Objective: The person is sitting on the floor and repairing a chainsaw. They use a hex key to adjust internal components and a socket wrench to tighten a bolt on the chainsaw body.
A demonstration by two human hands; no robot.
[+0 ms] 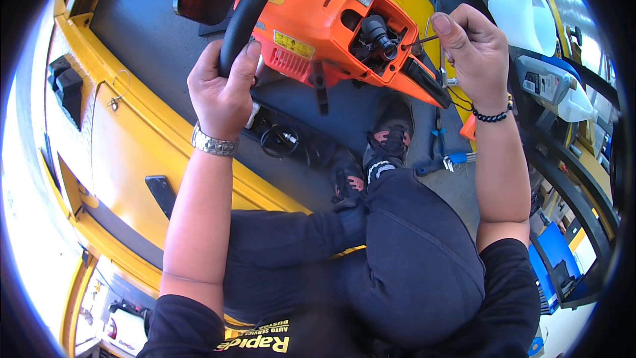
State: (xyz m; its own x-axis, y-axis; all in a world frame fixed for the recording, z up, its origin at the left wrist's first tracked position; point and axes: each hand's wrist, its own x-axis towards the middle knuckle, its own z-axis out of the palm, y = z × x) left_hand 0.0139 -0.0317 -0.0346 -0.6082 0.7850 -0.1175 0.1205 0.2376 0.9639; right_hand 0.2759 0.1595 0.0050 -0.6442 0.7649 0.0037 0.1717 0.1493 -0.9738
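Note:
An orange chainsaw lies tilted in front of me, its top cover off over the engine bay. Inside the bay sit a black ribbed rubber boot and metal parts. My left hand is closed round the saw's black front handle. In a pinch of thumb and fingers, my right hand holds a thin dark hex key. The key's tip reaches the right side of the open bay; the fingers hide its other end.
Pliers and a blue-holder hex key set lie on the floor near my shoes. White and grey jugs stand at right. A yellow metal frame runs along the left. A black cable lies below the saw.

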